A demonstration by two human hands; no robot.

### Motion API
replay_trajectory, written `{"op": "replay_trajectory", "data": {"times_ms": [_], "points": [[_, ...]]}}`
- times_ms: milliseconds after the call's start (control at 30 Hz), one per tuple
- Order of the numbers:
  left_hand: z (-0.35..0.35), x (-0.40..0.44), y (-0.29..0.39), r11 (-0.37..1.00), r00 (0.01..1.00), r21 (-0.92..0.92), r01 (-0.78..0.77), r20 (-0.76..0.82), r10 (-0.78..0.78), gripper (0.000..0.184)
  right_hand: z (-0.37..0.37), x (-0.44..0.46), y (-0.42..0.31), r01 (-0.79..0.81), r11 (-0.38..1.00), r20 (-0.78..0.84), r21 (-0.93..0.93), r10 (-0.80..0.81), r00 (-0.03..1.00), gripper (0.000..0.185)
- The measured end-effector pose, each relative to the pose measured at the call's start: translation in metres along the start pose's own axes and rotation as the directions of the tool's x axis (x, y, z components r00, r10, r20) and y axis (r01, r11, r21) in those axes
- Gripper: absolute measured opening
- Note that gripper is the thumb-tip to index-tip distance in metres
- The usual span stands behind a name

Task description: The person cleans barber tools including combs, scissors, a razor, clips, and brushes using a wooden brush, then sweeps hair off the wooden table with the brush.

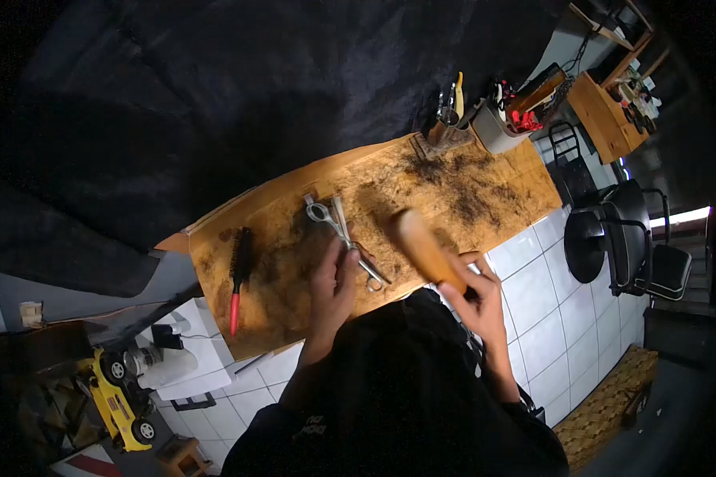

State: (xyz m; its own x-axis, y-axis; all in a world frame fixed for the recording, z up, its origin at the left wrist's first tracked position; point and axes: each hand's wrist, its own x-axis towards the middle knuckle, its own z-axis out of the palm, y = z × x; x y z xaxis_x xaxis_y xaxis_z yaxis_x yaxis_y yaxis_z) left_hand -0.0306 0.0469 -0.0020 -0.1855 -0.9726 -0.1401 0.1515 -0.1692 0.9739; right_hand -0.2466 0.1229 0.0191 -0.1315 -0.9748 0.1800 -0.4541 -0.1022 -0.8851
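Observation:
My right hand [479,298] is closed round a wooden-backed brush [429,253], which is blurred and tilted over the front part of the wooden table [286,187]. Silver scissors [344,230] are at my left hand [334,282], whose fingers are pressed together beside them; another slim metal tool lies alongside. Whether the left fingers grip the scissors is unclear. Left of that hand, a round brush [237,278] with black bristles and a red handle lies on the tabletop. Dark hair clippings [473,191] are scattered over the wood.
A grey bin [497,131] of tools and a wooden holder [447,137] with upright tools stand at the table's back right. Black chairs [632,238] are at the right on the tiled floor. A yellow toy car [119,401] and a white stand [187,358] are at lower left.

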Motion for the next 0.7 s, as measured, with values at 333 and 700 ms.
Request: {"op": "replay_trajectory", "data": {"times_ms": [333,700], "points": [[0.005,-0.011,0.002,0.977,0.948,0.172,0.122,0.271,-0.166,0.037,-0.008,0.030,0.006,0.061,0.954,-0.199,-0.292,-0.123,0.972,0.044],[0.005,-0.007,0.010,0.670,0.734,-0.398,0.627,0.589,-0.338,0.054,-0.012,0.019,0.016,0.106,0.994,0.002,-0.031,-0.106,0.994,0.049]]}}
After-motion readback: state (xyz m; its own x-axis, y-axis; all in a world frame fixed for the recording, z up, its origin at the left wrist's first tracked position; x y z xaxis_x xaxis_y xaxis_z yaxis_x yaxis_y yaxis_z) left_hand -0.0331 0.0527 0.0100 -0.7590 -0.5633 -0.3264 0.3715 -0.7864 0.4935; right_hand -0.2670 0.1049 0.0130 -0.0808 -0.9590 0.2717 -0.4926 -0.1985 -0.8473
